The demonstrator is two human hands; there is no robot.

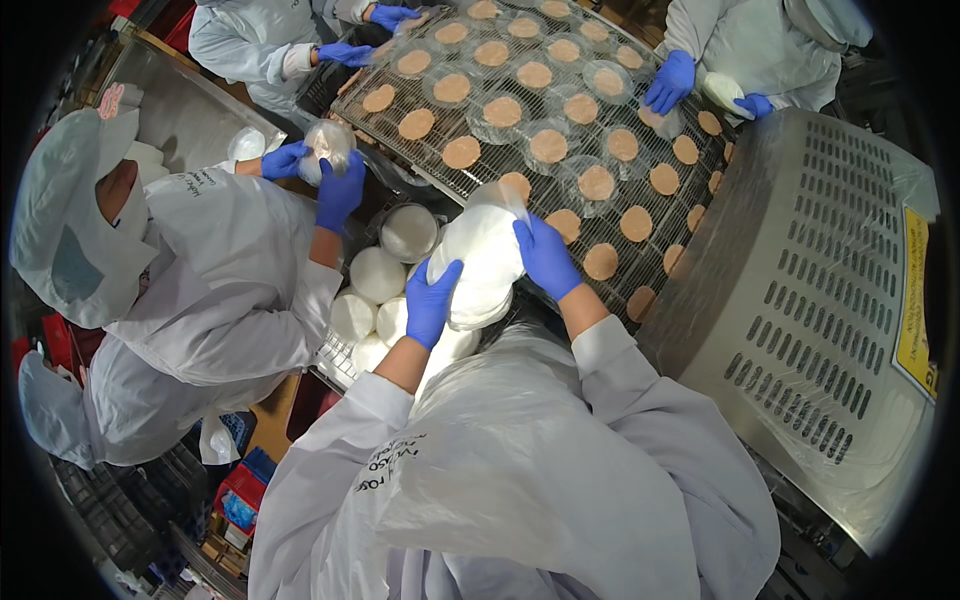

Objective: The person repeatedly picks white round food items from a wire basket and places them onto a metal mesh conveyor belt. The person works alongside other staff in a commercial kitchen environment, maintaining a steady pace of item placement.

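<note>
A thick stack of thin, round, white film sheets (476, 255) is held up in front of me. My left hand (431, 302), in a blue glove, is closed on its left edge. My right hand (547, 258), gloved the same, grips the upper right side, where a thin translucent sheet lifts at the top. Just beyond lies a wire mesh conveyor (592, 241) with rows of flat pinkish-brown round patties (636, 223). Clear round films lie around some of the patties. Below and left of the stack are several white round stacks (377, 275) in a wire basket.
At my left a co-worker's gloved hands (338, 190) hold a clump of clear film (328, 150). Other gloved hands (671, 82) work over the belt's far right, and more (345, 54) at its far left. A slotted steel housing (800, 300) stands to my right.
</note>
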